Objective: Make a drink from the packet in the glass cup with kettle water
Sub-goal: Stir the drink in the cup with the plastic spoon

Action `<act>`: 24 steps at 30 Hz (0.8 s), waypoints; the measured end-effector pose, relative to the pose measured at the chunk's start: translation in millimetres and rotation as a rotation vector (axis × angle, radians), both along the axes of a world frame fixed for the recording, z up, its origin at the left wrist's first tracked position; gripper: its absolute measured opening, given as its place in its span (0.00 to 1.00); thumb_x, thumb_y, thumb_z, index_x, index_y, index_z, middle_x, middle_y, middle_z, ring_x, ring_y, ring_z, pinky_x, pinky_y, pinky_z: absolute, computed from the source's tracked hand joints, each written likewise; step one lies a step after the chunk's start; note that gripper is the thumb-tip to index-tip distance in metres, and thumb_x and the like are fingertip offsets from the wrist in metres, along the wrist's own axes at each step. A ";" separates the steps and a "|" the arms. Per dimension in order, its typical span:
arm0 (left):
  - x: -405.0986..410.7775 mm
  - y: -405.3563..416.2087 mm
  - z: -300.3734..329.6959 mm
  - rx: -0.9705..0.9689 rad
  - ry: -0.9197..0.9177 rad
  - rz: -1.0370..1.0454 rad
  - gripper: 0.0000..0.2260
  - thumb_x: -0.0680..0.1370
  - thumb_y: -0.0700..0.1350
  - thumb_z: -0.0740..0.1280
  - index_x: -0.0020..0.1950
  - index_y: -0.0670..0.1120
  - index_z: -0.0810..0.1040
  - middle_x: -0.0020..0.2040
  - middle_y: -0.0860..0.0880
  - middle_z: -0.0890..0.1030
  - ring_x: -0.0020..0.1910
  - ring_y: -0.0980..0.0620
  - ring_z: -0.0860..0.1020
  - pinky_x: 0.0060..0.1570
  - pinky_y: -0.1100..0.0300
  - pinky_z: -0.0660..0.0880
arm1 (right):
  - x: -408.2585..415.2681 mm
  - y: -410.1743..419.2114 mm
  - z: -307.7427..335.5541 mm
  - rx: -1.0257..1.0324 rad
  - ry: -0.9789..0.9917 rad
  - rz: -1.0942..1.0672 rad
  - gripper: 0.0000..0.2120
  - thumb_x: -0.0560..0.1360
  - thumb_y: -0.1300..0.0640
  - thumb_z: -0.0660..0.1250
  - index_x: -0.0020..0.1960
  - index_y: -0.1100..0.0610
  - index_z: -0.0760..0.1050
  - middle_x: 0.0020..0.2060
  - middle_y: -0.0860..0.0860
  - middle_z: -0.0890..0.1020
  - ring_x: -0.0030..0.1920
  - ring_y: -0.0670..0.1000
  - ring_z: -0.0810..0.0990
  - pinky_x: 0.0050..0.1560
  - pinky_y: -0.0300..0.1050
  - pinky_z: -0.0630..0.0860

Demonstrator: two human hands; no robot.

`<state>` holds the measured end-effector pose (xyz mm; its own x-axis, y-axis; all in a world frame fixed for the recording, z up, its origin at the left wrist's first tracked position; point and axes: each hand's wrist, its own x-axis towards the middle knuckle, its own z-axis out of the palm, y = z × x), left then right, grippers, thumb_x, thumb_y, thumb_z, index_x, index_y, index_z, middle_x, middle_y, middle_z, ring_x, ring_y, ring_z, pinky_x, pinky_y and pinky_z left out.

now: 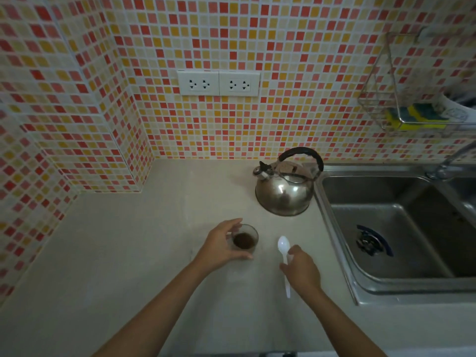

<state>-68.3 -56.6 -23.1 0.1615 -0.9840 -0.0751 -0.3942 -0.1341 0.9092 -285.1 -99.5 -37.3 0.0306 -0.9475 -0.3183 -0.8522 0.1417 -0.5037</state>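
Observation:
A small glass cup [247, 234] with dark brown powder in its bottom stands on the beige counter [123, 266]. My left hand [221, 244] wraps around the cup's left side, fingers curled on the glass. To the right, my right hand [301, 271] grips the handle of a white plastic spoon [283, 247], whose bowl points away from me just above the counter. A steel kettle [284, 191] with a black handle sits behind both, next to the sink. No packet is in view.
A steel sink [401, 228] with a drain strainer fills the right side; a tap [448, 163] stands at its back. A wire rack [412, 119] with a yellow-green sponge hangs on the tiled wall. Two sockets [219, 83] sit above the counter.

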 end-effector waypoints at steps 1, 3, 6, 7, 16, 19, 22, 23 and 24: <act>-1.1 0.3 -2.4 -0.004 0.003 0.012 0.44 0.54 0.45 0.84 0.68 0.48 0.72 0.60 0.52 0.78 0.59 0.58 0.76 0.57 0.72 0.70 | -1.4 7.7 -3.0 0.023 0.036 -0.021 0.17 0.72 0.53 0.70 0.56 0.58 0.71 0.53 0.56 0.80 0.51 0.57 0.81 0.43 0.44 0.72; -2.9 0.2 -5.0 0.001 0.004 0.031 0.43 0.55 0.43 0.84 0.68 0.47 0.72 0.59 0.52 0.77 0.59 0.57 0.76 0.57 0.73 0.70 | -3.7 19.2 -8.5 0.063 0.088 -0.057 0.16 0.72 0.52 0.69 0.55 0.59 0.70 0.53 0.57 0.78 0.51 0.57 0.80 0.42 0.44 0.72; -5.8 0.5 -8.6 0.009 0.003 0.052 0.38 0.57 0.41 0.83 0.65 0.46 0.74 0.57 0.52 0.77 0.57 0.56 0.77 0.51 0.81 0.68 | -6.9 25.4 -14.1 0.094 0.105 -0.096 0.14 0.73 0.53 0.67 0.53 0.60 0.74 0.51 0.57 0.80 0.49 0.57 0.82 0.44 0.45 0.77; -6.7 0.7 -9.4 0.012 0.008 0.061 0.37 0.57 0.40 0.83 0.65 0.46 0.75 0.57 0.52 0.77 0.57 0.57 0.77 0.50 0.83 0.67 | -8.2 25.3 -15.4 0.105 0.104 -0.101 0.13 0.73 0.53 0.67 0.53 0.60 0.75 0.50 0.56 0.81 0.48 0.57 0.82 0.44 0.44 0.78; -10.7 1.2 -8.2 0.021 0.007 0.095 0.35 0.58 0.41 0.82 0.63 0.46 0.75 0.58 0.51 0.78 0.56 0.57 0.77 0.50 0.82 0.67 | -21.1 10.3 10.2 -0.103 -0.478 -0.362 0.04 0.70 0.67 0.68 0.41 0.65 0.81 0.28 0.56 0.82 0.24 0.50 0.80 0.26 0.38 0.77; -11.4 1.6 -8.7 0.023 0.015 0.111 0.34 0.58 0.40 0.82 0.63 0.46 0.75 0.58 0.50 0.78 0.56 0.56 0.77 0.49 0.83 0.67 | -23.9 3.9 35.0 -0.285 -0.731 -0.268 0.04 0.71 0.67 0.69 0.42 0.62 0.82 0.28 0.53 0.82 0.23 0.47 0.79 0.24 0.33 0.72; -11.7 2.1 -8.3 0.029 0.027 0.117 0.35 0.58 0.39 0.82 0.63 0.45 0.75 0.58 0.50 0.78 0.56 0.57 0.76 0.48 0.84 0.67 | -19.9 0.0 65.9 -0.405 -0.913 -0.192 0.06 0.70 0.64 0.72 0.40 0.53 0.84 0.28 0.49 0.83 0.26 0.47 0.78 0.27 0.33 0.72; -11.8 2.1 -8.1 0.030 0.033 0.120 0.34 0.59 0.38 0.82 0.63 0.44 0.75 0.58 0.50 0.78 0.56 0.57 0.76 0.48 0.84 0.67 | -17.0 -0.7 75.2 -0.420 -0.966 -0.179 0.07 0.69 0.64 0.72 0.39 0.52 0.84 0.28 0.49 0.83 0.26 0.46 0.77 0.27 0.33 0.72; -11.8 2.1 -8.0 0.030 0.036 0.123 0.34 0.59 0.38 0.82 0.63 0.44 0.75 0.58 0.50 0.78 0.56 0.57 0.76 0.48 0.84 0.67 | -13.3 -0.7 83.1 -0.427 -1.001 -0.158 0.07 0.69 0.63 0.73 0.38 0.52 0.84 0.28 0.48 0.83 0.26 0.46 0.77 0.27 0.33 0.72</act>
